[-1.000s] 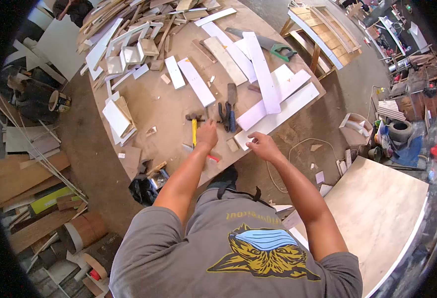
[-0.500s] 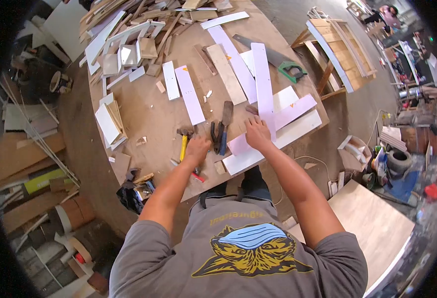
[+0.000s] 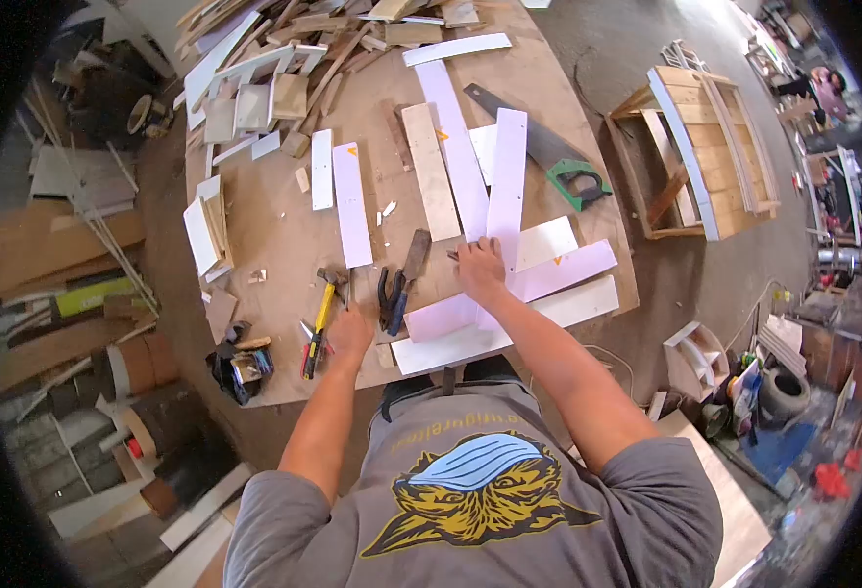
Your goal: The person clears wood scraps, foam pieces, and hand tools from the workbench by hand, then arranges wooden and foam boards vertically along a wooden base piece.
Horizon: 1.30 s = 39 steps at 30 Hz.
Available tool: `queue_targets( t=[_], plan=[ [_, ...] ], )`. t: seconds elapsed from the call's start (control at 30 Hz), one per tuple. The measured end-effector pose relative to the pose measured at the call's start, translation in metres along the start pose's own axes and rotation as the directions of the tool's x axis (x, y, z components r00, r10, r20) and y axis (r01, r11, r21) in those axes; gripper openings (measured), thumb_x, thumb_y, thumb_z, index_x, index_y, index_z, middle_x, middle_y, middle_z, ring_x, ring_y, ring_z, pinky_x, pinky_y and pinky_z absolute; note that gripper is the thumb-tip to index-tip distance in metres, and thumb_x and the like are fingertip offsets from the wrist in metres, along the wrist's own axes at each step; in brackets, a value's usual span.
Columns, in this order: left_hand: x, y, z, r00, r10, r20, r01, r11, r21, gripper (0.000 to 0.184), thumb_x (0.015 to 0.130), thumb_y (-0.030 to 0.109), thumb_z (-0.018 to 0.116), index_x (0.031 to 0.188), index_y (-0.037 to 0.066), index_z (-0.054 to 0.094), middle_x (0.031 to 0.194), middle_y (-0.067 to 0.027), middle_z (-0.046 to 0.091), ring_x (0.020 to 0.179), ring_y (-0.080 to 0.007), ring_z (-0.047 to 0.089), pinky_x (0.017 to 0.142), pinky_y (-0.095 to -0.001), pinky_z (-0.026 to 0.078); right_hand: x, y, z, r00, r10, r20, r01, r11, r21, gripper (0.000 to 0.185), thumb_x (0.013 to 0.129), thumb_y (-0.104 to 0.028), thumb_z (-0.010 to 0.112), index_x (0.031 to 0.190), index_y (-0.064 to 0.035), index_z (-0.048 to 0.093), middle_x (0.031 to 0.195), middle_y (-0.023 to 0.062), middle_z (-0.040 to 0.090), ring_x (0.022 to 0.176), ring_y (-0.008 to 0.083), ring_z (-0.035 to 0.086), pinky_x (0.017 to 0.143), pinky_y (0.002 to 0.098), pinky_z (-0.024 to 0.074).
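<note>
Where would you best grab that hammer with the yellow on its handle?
Take the hammer low on its handle, probably from the near side: that slim end points toward the picture's bottom, and the broader head lies at the far end. The left hand is close beside the handle.

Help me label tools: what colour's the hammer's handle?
The handle is yellow with dark parts, head view best.

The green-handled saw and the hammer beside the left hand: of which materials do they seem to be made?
Saw: probably a steel blade, flat and dull grey; its bright green handle suggests moulded plastic. Hammer: dark head, likely metal; the yellow and dark handle could be plastic or rubber-covered.
</note>
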State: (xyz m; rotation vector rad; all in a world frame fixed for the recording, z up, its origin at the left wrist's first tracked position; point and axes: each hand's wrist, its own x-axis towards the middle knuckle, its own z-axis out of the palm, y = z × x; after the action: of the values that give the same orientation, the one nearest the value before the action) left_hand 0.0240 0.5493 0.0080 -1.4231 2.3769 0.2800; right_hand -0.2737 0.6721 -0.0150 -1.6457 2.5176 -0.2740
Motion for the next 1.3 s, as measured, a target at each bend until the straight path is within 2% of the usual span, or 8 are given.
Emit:
queue_targets(
  t=[0.23, 0.43, 0.63, 0.8, 0.97, 1.07, 1.17, 1.3],
  plan=[
    [0.012, 0.019, -0.006, 0.892, -0.451, 0.020, 0.441, 0.860, -0.258, 0.040, 0.090, 0.030, 0.071, 0.116, 0.002, 0.060, 0.107, -0.0253, 0.074, 0.100, -0.0463, 0.073, 0.085, -0.0557, 0.059, 0.036, 0.023, -0.041, 0.907, 0.420, -0.033, -0.311, 0.722, 0.619, 0.026, 0.093, -0.021, 0.058, 0.115, -0.0065, 0.059, 0.106, 0.0196, 0.072, 0.095, 0.0459, 0.068, 0.090, 0.0594, 0.0512],
    [0.019, 0.000, 0.028, 0.819, -0.574, 0.021, 0.531, 0.743, -0.407, 0.045, 0.085, 0.029, 0.077, 0.114, -0.001, 0.059, 0.110, -0.0287, 0.073, 0.108, -0.0481, 0.071, 0.092, -0.0555, 0.058, 0.040, 0.065, -0.063, 0.786, 0.599, 0.150, -0.618, 0.764, 0.186, 0.094, 0.085, -0.057, 0.075, 0.154, -0.0068, 0.036, 0.132, 0.0275, 0.061, 0.113, 0.0488, 0.068, 0.097, 0.0570, 0.0549],
    [-0.001, 0.023, -0.009, 0.768, -0.625, 0.136, 0.597, 0.624, -0.505, 0.043, 0.085, 0.031, 0.077, 0.114, 0.003, 0.061, 0.117, -0.0244, 0.073, 0.112, -0.0460, 0.069, 0.093, -0.0546, 0.057, 0.039, 0.073, -0.052, 0.859, 0.482, 0.173, -0.509, 0.842, 0.180, 0.096, 0.082, -0.054, 0.080, 0.152, -0.0053, 0.035, 0.139, 0.0261, 0.055, 0.118, 0.0475, 0.065, 0.098, 0.0549, 0.0552],
    [-0.023, 0.005, -0.006, 0.879, -0.462, -0.121, 0.408, 0.858, -0.311, 0.042, 0.085, 0.029, 0.075, 0.119, 0.006, 0.062, 0.128, -0.0192, 0.068, 0.126, -0.0392, 0.062, 0.098, -0.0489, 0.054, 0.050, 0.063, -0.048, 0.930, 0.351, -0.112, -0.298, 0.895, 0.333, 0.040, 0.102, -0.039, 0.063, 0.129, -0.0102, 0.058, 0.120, 0.0184, 0.066, 0.109, 0.0405, 0.068, 0.088, 0.0544, 0.0557],
    [-0.008, -0.023, 0.022, 0.931, -0.364, 0.007, 0.359, 0.915, -0.185, 0.040, 0.082, 0.026, 0.074, 0.117, 0.007, 0.065, 0.130, -0.0162, 0.067, 0.124, -0.0375, 0.063, 0.096, -0.0498, 0.054, 0.040, 0.002, -0.032, 0.994, 0.075, 0.079, -0.097, 0.945, 0.312, 0.026, 0.105, -0.033, 0.056, 0.113, -0.0085, 0.061, 0.105, 0.0189, 0.072, 0.096, 0.0412, 0.071, 0.081, 0.0552, 0.0547],
    [0.002, -0.027, 0.008, 0.923, -0.345, 0.174, 0.381, 0.887, -0.262, 0.035, 0.081, 0.021, 0.070, 0.111, 0.003, 0.068, 0.120, -0.0219, 0.070, 0.113, -0.0398, 0.068, 0.091, -0.0522, 0.054, 0.026, -0.046, -0.030, 0.966, -0.082, 0.246, -0.005, 0.943, 0.334, 0.025, 0.105, -0.031, 0.056, 0.114, -0.0081, 0.061, 0.105, 0.0181, 0.074, 0.098, 0.0407, 0.072, 0.082, 0.0532, 0.0561],
    [0.011, -0.041, 0.031, 0.939, -0.315, 0.139, 0.318, 0.635, -0.704, 0.029, 0.082, 0.017, 0.063, 0.103, -0.001, 0.067, 0.101, -0.0283, 0.070, 0.103, -0.0433, 0.070, 0.088, -0.0529, 0.053, 0.011, -0.083, 0.000, 0.948, -0.205, 0.243, 0.067, 0.876, 0.478, 0.025, 0.104, -0.030, 0.058, 0.112, -0.0068, 0.061, 0.102, 0.0187, 0.074, 0.098, 0.0410, 0.072, 0.083, 0.0528, 0.0567],
    [0.001, -0.048, 0.037, 0.918, -0.388, -0.082, 0.125, 0.480, -0.868, 0.019, 0.083, 0.013, 0.058, 0.092, -0.003, 0.059, 0.080, -0.0258, 0.065, 0.079, -0.0420, 0.068, 0.072, -0.0508, 0.052, 0.006, -0.148, -0.012, 0.907, -0.217, 0.362, 0.053, 0.909, 0.412, 0.027, 0.102, -0.029, 0.058, 0.117, -0.0070, 0.062, 0.104, 0.0210, 0.074, 0.096, 0.0419, 0.072, 0.084, 0.0552, 0.0568]
  ],
)
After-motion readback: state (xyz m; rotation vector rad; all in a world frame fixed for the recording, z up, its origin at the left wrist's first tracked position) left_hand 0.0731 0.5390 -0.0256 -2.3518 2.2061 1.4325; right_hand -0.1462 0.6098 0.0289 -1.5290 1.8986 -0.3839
